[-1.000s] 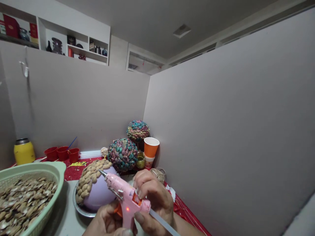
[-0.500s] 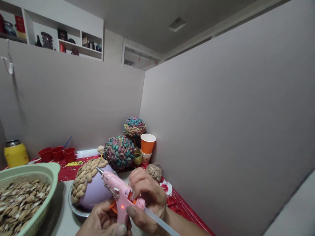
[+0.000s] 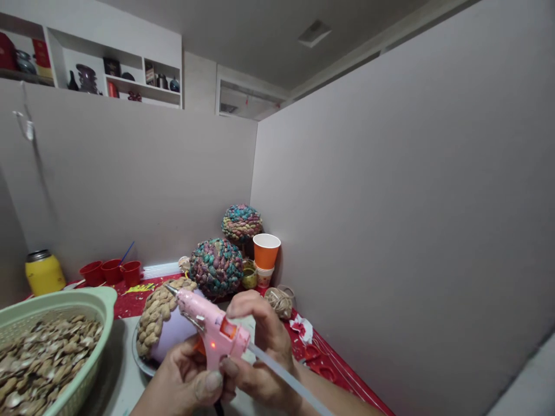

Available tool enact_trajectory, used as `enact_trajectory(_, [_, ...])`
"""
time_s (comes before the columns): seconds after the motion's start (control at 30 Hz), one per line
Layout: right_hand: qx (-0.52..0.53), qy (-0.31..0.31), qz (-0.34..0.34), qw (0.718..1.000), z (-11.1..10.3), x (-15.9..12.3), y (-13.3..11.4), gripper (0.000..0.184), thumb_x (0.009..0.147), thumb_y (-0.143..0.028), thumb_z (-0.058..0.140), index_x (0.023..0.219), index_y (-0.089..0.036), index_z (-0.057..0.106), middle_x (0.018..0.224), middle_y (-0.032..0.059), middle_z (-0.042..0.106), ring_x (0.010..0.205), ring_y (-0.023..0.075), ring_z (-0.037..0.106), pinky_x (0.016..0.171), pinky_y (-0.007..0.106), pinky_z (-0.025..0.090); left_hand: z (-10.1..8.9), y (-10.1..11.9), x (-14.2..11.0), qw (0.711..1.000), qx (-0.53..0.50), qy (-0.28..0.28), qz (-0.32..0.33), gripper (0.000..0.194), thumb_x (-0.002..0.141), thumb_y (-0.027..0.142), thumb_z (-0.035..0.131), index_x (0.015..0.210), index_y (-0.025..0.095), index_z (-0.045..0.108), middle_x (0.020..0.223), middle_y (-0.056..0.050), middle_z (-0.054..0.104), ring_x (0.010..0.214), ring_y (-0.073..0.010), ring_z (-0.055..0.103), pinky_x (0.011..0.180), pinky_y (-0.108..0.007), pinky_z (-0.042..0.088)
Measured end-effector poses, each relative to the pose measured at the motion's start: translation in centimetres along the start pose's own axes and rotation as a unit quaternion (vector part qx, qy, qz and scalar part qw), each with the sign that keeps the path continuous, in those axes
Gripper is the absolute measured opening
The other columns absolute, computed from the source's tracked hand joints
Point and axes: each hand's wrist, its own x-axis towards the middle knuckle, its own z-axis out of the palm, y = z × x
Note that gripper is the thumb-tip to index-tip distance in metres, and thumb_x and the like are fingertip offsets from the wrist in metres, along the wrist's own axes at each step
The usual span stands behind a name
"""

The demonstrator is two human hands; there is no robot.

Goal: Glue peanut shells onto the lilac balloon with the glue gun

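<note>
My left hand [image 3: 182, 370] grips the handle of a pink hot glue gun [image 3: 202, 309], its fingers by the orange trigger. My right hand [image 3: 271, 352] is curled around the gun's rear, its thumb against the handle and its upper fingers arched beside the body. A translucent glue stick [image 3: 286, 375] juts from the back, and a red light glows on the gun. Behind the nozzle, a purple balloon [image 3: 173, 332] partly covered with peanut shells [image 3: 154, 315] rests in a metal bowl [image 3: 141, 361]. The nozzle overlaps the shells in view; whether it touches them I cannot tell.
A green basket [image 3: 102, 297] of shells stands at the left. Behind are a yellow jar [image 3: 44, 274], red cups [image 3: 131, 273], two colourful shell-covered balls [image 3: 217, 267], paper cups [image 3: 266, 253] and twine [image 3: 280, 301]. Red-handled scissors [image 3: 323, 364] lie right; grey partitions enclose the table.
The glue gun has shifted slightly up and left against the balloon. My right upper fingers have lifted from the gun's rear, uncovering its orange slot. The camera view has shifted slightly.
</note>
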Motion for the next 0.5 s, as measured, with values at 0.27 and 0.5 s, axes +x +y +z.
enact_trajectory(0.27, [0.079, -0.193, 0.233, 0.950, 1.1, 0.0, -0.5, 0.030, 0.087, -0.048, 0.058, 0.095, -0.020, 0.066, 0.075, 0.0015, 0.061, 0.066, 0.0185, 0.059, 0.061, 0.029, 0.051, 0.5, 0.9, 0.0, 0.990, 0.095, 0.103, 0.004, 0.042, 0.055, 0.050, 0.086, 0.069, 0.013, 0.071, 0.061, 0.000, 0.062, 0.057, -0.0119, 0.050, 0.060, -0.024, 0.042])
enact_trajectory(0.5, [0.010, -0.166, 0.246, 0.955, 0.0, 0.3, 0.3, 0.032, 0.094, -0.042, 0.048, 0.083, -0.018, 0.067, 0.055, -0.0030, 0.054, 0.044, 0.0121, 0.048, 0.044, 0.022, 0.041, 0.1, 4.0, -2.2, 0.879, 0.470, 0.029, 0.072, 0.023, 0.074, 0.033, 0.075, 0.055, 0.019, 0.072, 0.048, -0.001, 0.059, 0.047, -0.0133, 0.047, 0.049, -0.024, 0.035])
